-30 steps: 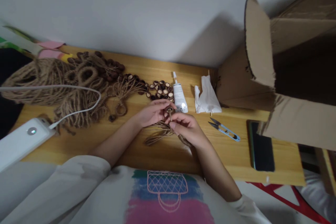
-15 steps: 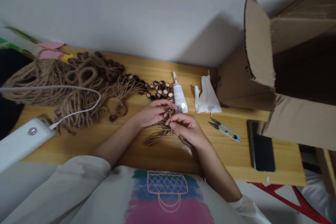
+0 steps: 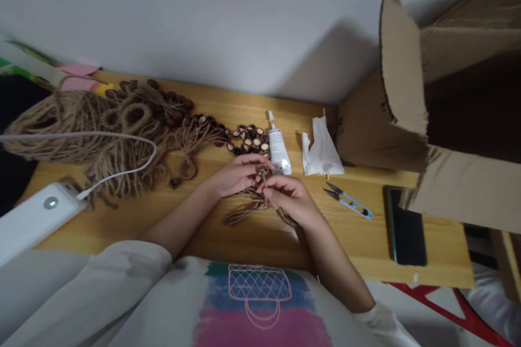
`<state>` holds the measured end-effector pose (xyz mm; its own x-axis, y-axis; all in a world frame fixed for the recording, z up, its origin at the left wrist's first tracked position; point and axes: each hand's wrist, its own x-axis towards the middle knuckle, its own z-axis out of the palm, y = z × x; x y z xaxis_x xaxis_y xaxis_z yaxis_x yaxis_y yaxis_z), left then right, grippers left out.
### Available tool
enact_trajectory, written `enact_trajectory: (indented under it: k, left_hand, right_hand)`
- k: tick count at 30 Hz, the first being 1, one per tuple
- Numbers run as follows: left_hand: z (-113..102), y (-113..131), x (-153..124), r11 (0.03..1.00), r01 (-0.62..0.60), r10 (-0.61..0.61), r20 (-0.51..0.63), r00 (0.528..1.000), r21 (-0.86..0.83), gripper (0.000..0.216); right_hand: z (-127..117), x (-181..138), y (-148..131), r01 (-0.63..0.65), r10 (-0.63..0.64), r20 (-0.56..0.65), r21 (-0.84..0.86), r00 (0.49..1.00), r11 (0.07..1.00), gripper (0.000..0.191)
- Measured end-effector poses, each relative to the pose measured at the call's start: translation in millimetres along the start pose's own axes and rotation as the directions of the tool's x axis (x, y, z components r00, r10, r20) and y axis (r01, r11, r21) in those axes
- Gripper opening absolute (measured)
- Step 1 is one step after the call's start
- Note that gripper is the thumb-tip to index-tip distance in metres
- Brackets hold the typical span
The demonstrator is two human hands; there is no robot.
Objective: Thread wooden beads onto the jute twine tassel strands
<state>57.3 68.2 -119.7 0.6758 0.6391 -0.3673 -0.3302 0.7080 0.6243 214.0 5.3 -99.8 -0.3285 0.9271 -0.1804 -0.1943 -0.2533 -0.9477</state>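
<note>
Between thumb and fingers, my left hand [image 3: 239,175] pinches a small brown nut shell [image 3: 263,171] whose hollow side faces up. My right hand [image 3: 291,199] is closed on a jute cord [image 3: 266,178] that runs to the shell. Below the hands, loose cord ends [image 3: 244,211] and a wrapped cord section [image 3: 286,218] rest on the table. Just beyond my fingers lies a white glue tube [image 3: 279,149] with its nozzle pointing away. Several cut nut shells [image 3: 249,140] with pale insides sit left of the tube.
Jute cord bundles [image 3: 69,124] and a white power bank [image 3: 40,217] with a cable lie left. On the right are white tissue [image 3: 323,149], blue thread snips [image 3: 349,201], a phone [image 3: 407,233] and a large open cardboard box [image 3: 366,119]. A wall stands behind the table.
</note>
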Motion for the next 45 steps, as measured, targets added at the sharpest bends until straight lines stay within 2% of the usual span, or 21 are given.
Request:
enact_trajectory:
  k: [8,15,31,45]
  left_hand:
    - [-0.7,-1.3,0.1,1.000,0.004,-0.004,-0.022,1.000,-0.002,0.019]
    - [-1.7,-0.7,1.2,0.999,0.011,-0.011,0.013,1.000,-0.034,0.017]
    - [-0.1,0.0,0.6,0.999,0.014,-0.012,0.021,1.000,-0.053,0.010]
    - [1.4,1.7,0.2,0.998,0.033,-0.033,0.007,0.999,-0.059,0.014]
  right_hand:
    - [0.9,0.4,-0.1,-0.048,0.049,-0.040,0.007,0.998,0.999,0.019]
    - [1.5,1.3,-1.3,-0.104,0.104,-0.055,0.008,0.993,0.995,0.026]
    - [0.9,0.9,-1.9,-0.137,0.137,-0.062,0.002,0.989,0.991,0.030]
    - [1.9,0.8,-1.7,-0.116,0.115,-0.026,-0.024,0.993,0.993,0.030]
